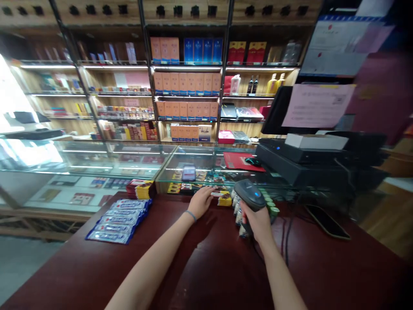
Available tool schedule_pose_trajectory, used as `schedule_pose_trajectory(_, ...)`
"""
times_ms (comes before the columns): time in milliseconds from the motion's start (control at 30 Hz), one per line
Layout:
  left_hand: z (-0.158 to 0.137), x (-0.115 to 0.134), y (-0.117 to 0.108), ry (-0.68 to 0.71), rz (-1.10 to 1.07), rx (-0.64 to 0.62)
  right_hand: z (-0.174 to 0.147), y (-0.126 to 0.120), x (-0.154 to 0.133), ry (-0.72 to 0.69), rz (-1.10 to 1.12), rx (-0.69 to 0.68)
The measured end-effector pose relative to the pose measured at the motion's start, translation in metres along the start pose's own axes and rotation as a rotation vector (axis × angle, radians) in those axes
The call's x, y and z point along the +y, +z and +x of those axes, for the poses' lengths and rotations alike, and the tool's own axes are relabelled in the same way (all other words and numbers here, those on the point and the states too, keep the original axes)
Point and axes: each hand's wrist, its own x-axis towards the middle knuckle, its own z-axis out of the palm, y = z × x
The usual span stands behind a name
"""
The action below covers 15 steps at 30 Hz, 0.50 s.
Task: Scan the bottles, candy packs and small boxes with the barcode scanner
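Observation:
My right hand (258, 221) is wrapped round the grip of a dark handheld barcode scanner (250, 193) with a small blue light. Its head is tilted forward over the counter, above several white-and-dark wrapped packs (238, 211) and a row of green-capped containers (271, 204). My left hand (200, 202), with a blue band at the wrist, reaches to a small stack of yellow snack packets (225, 200). Thumb and fingers close on the near end of a red-and-white packet (217, 195) at the top of that stack; the contact is partly hidden.
Blue-and-white sachets (118, 221) lie fanned at left, beside stacked red-and-yellow packets (141, 189). A phone (327, 221) lies at right, near cables. Behind are the glass display case (109, 159), a red mat (237, 161) with a mouse, and the black till (300, 163).

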Motion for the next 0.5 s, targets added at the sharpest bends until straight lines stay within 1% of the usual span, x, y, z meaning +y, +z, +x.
schedule_pose_trajectory(67,-0.010,-0.009,-0.029,-0.022,0.042,0.119,-0.003,0.005,0.003,-0.021,-0.068,-0.024)
schedule_pose_trajectory(133,-0.024,-0.023,-0.061,-0.077,0.134,0.214,-0.005,0.011,0.005,-0.063,-0.141,-0.079)
schedule_pose_trajectory(233,-0.050,-0.048,-0.108,-0.158,0.296,0.295,-0.010,0.022,0.006,-0.101,-0.240,-0.137)
schedule_pose_trajectory(300,-0.067,-0.068,-0.136,-0.212,0.394,0.307,-0.015,0.030,0.006,-0.123,-0.284,-0.188)
schedule_pose_trajectory(367,-0.081,-0.088,-0.159,-0.279,0.483,0.291,-0.019,0.040,0.006,-0.129,-0.301,-0.228)
schedule_pose_trajectory(433,-0.091,-0.107,-0.178,-0.339,0.568,0.247,-0.023,0.050,0.010,-0.120,-0.296,-0.253)
schedule_pose_trajectory(500,-0.099,-0.125,-0.192,-0.374,0.638,0.171,-0.028,0.062,0.016,-0.115,-0.289,-0.260)
